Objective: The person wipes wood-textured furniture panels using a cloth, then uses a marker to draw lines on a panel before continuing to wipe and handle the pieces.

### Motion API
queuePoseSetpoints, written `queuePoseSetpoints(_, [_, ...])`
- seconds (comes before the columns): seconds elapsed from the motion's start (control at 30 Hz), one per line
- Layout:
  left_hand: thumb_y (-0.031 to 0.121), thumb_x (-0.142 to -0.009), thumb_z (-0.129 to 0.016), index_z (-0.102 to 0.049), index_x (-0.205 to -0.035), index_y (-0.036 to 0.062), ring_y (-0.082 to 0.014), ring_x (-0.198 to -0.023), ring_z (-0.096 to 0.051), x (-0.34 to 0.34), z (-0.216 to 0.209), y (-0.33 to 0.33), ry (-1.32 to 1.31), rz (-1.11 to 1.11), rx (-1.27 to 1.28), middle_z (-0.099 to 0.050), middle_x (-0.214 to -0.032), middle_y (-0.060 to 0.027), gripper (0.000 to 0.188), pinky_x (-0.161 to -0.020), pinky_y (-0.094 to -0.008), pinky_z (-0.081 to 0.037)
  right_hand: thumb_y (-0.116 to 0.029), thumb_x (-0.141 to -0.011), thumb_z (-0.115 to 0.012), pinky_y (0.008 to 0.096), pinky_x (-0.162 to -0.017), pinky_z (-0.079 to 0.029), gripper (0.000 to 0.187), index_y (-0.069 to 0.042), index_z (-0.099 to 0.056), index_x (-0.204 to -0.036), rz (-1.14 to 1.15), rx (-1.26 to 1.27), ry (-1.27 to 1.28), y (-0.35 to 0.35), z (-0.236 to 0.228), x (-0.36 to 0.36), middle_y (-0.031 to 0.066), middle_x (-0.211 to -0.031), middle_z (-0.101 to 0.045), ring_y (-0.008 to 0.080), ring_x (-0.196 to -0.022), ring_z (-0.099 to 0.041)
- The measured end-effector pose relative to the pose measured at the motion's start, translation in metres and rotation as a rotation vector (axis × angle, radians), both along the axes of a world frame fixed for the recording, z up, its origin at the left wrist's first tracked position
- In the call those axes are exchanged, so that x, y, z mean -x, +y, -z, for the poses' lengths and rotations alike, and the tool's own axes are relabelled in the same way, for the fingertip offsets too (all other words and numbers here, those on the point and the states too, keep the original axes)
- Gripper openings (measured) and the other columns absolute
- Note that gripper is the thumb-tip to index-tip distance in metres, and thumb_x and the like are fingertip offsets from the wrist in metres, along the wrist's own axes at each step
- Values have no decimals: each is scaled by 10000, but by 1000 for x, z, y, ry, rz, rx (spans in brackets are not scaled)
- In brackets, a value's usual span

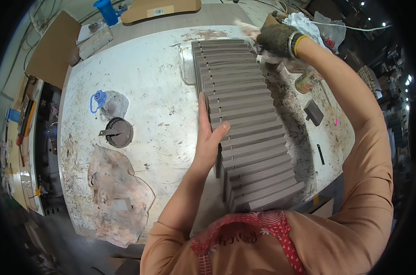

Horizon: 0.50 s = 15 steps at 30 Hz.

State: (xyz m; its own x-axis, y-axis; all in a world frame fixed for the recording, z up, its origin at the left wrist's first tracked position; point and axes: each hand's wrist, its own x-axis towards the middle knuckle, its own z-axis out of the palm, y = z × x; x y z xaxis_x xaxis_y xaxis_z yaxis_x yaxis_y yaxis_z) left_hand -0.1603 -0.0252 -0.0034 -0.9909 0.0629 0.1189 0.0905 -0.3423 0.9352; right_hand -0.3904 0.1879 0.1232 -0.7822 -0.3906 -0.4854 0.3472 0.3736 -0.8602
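Observation:
A long row of grey wood-grain boards (251, 110), packed side by side with stepped ends, lies along the worktable. My bare left hand (211, 137) rests against its left side, fingers stretched along the edge and thumb over the top. At the far end, my right hand (279, 40) wears a dark, soiled glove. It is closed on a pale rag (248, 31), which is blurred by motion near the far right corner of the boards. The gloved fingertips are mostly hidden.
Left on the white worktable (162, 133) are a round tin (127, 140) of grey-brown paste, a blue-capped plastic bottle (115, 106) and a stained cloth (114, 192). A jar (305, 82), dark block (314, 113) and black strip (320, 155) lie right. Cardboard (162, 11) sits behind.

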Motion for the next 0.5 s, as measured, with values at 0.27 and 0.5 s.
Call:
queuePoseSetpoints(0.27, [206, -847, -563, -22, -1504, -46, -299, -1444, -126, 1, 1, 0, 47, 27, 20, -102, -1559, -223, 888, -1164, -377, -115, -290, -912, -578, 409, -762, -510, 271, -144, -627, -1135, -552, -570, 1707, -94, 34, -9, 138, -931, -626, 295, -806, -634])
queuePoseSetpoints(0.5, [214, -878, -566, 4, -1515, -4, -308, -1442, -133, -2, -11, -5, -44, 14, 60, -108, -1556, -231, 883, -1156, -390, -175, -211, -918, -474, 412, -689, -544, 216, -117, -668, -897, -441, -1020, 758, 37, -8, -48, 80, -665, -631, 265, -656, -668])
